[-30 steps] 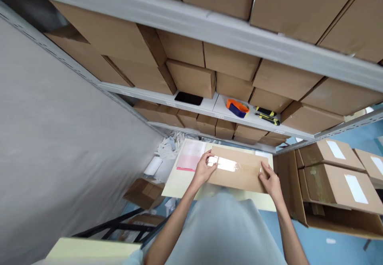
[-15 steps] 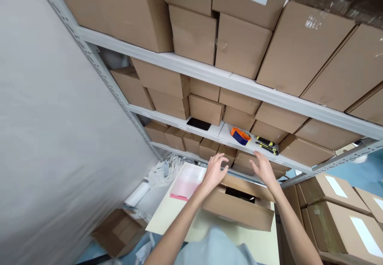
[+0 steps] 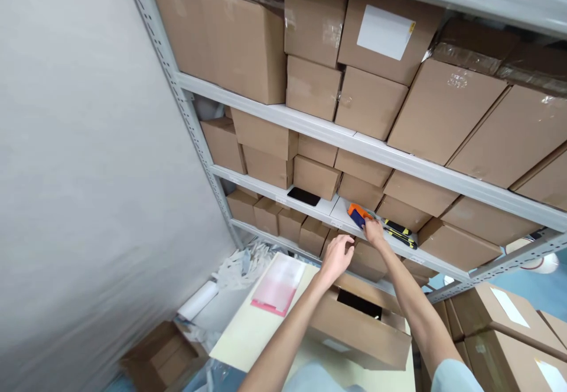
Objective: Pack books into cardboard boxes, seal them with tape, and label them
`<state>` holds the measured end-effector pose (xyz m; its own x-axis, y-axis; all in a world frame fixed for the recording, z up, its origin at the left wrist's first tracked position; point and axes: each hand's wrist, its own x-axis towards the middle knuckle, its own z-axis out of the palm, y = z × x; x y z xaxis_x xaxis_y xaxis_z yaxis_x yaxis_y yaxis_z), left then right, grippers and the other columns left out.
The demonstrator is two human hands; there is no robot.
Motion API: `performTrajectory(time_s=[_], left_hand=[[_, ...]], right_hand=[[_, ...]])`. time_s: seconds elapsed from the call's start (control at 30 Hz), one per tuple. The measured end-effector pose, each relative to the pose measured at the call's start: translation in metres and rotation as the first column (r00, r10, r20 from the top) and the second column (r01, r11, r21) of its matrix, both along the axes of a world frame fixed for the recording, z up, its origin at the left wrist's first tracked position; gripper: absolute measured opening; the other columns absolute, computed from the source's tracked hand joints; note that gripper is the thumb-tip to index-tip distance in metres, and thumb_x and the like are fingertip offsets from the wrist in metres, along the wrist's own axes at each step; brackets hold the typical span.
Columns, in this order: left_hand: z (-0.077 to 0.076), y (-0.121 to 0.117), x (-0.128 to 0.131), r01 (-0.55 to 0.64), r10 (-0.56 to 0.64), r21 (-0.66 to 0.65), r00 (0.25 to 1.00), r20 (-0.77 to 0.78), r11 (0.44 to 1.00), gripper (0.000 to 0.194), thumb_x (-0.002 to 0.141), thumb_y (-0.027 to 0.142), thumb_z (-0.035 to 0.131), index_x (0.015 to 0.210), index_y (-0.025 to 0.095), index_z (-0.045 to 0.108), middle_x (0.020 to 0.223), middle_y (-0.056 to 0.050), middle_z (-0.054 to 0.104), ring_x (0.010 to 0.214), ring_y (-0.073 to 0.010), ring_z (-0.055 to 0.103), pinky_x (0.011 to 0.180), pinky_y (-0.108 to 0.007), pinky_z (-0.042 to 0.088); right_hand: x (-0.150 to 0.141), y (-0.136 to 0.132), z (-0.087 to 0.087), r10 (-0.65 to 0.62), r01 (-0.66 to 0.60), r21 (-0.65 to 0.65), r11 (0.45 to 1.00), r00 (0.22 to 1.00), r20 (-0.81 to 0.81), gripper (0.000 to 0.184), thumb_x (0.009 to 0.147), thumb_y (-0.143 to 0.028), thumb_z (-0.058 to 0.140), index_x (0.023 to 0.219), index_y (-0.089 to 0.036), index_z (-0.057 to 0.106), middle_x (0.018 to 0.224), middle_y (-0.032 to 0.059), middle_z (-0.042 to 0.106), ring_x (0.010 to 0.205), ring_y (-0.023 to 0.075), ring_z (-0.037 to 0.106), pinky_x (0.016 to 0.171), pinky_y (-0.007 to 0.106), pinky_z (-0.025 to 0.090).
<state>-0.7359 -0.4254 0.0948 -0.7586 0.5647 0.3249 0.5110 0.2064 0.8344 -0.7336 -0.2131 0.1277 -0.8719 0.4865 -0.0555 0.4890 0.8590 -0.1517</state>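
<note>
My right hand [image 3: 373, 231] reaches to the shelf, its fingers closed on the near right end of an orange-and-blue tape dispenser [image 3: 357, 216]. The dispenser rests on the shelf board, partly hidden by the fingers. Just right of that hand lie yellow-and-black utility knives [image 3: 401, 235]. My left hand [image 3: 339, 256] is in the air above the back left of an open cardboard box [image 3: 358, 327], its fingers curved and apart with nothing in them. Inside the box, which stands on the pale table [image 3: 239, 339], something black shows through the gap between the flaps.
A metal rack [image 3: 305, 123] full of cartons stands ahead. On its shelf lies a black phone-like slab [image 3: 303, 196]. A pink-edged clear folder [image 3: 277, 286] is on the table's left. Labelled cartons [image 3: 500, 321] are stacked at right; an open carton [image 3: 162, 356] sits low at left.
My right hand has moved forward to the shelf and closed on the tape dispenser. My left hand has shifted right and stays empty. The camera view has tilted up and to the left.
</note>
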Motion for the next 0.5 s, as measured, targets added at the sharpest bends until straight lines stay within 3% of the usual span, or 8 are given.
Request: performTrajectory(time_s=[0.07, 0.13, 0.17, 0.23, 0.3, 0.5], left_hand=[[0.000, -0.003, 0.004, -0.058, 0.055, 0.051, 0.997, 0.061, 0.997, 0.021, 0.096, 0.021, 0.064, 0.115, 0.023, 0.073, 0.121, -0.010, 0.077, 0.119, -0.0315, 0.074, 0.109, -0.052, 0.058], [0.005, -0.005, 0.010, -0.101, 0.083, 0.121, 0.986, 0.148, 0.988, 0.021, 0.099, 0.028, 0.064, 0.118, 0.022, 0.072, 0.122, -0.012, 0.077, 0.116, -0.0309, 0.076, 0.106, -0.051, 0.061], [0.008, -0.006, 0.014, -0.104, 0.072, 0.165, 0.979, 0.191, 0.981, 0.021, 0.100, 0.031, 0.064, 0.117, 0.022, 0.071, 0.121, -0.012, 0.077, 0.114, -0.0299, 0.076, 0.104, -0.050, 0.062], [0.017, -0.008, 0.026, -0.083, 0.013, 0.266, 0.966, 0.257, 0.961, 0.020, 0.099, 0.035, 0.066, 0.114, 0.021, 0.070, 0.117, -0.011, 0.076, 0.109, -0.0267, 0.077, 0.100, -0.045, 0.064], [0.027, -0.012, 0.042, -0.058, -0.045, 0.343, 0.957, 0.285, 0.938, 0.019, 0.100, 0.037, 0.067, 0.111, 0.021, 0.069, 0.113, -0.009, 0.075, 0.103, -0.0231, 0.077, 0.096, -0.040, 0.065], [0.048, -0.034, 0.084, -0.032, -0.163, 0.432, 0.899, 0.406, 0.902, 0.025, 0.097, 0.042, 0.074, 0.110, 0.020, 0.072, 0.109, -0.008, 0.075, 0.102, -0.0218, 0.077, 0.095, -0.035, 0.065]], right_hand=[[0.014, -0.005, 0.000, 0.016, -0.020, -0.056, 0.998, 0.998, -0.067, 0.041, 0.108, -0.027, 0.048, 0.140, -0.006, 0.065, 0.128, 0.0224, 0.077, 0.120, 0.0304, 0.072, 0.111, 0.039, 0.045], [0.037, -0.015, -0.001, 0.037, -0.099, -0.236, 0.967, 0.966, -0.255, 0.045, 0.110, -0.038, 0.044, 0.133, -0.008, 0.068, 0.121, 0.0193, 0.080, 0.111, 0.0302, 0.074, 0.102, 0.038, 0.052], [0.052, -0.023, -0.001, 0.030, -0.174, -0.353, 0.919, 0.925, -0.378, 0.047, 0.109, -0.045, 0.046, 0.127, -0.010, 0.070, 0.118, 0.0178, 0.080, 0.108, 0.0300, 0.074, 0.099, 0.038, 0.054], [0.083, -0.044, 0.001, -0.040, -0.341, -0.536, 0.772, 0.816, -0.576, 0.051, 0.104, -0.059, 0.056, 0.117, -0.013, 0.073, 0.114, 0.0149, 0.081, 0.105, 0.0293, 0.074, 0.097, 0.039, 0.057], [0.114, -0.069, 0.006, -0.127, -0.401, -0.599, 0.693, 0.750, -0.649, 0.050, 0.099, -0.064, 0.066, 0.114, -0.017, 0.074, 0.114, 0.0114, 0.081, 0.105, 0.0275, 0.074, 0.099, 0.038, 0.058], [0.173, -0.122, 0.028, -0.272, -0.360, -0.648, 0.671, 0.693, -0.667, 0.043, 0.102, -0.058, 0.069, 0.122, -0.020, 0.076, 0.122, 0.0107, 0.079, 0.111, 0.0270, 0.073, 0.103, 0.039, 0.059]])
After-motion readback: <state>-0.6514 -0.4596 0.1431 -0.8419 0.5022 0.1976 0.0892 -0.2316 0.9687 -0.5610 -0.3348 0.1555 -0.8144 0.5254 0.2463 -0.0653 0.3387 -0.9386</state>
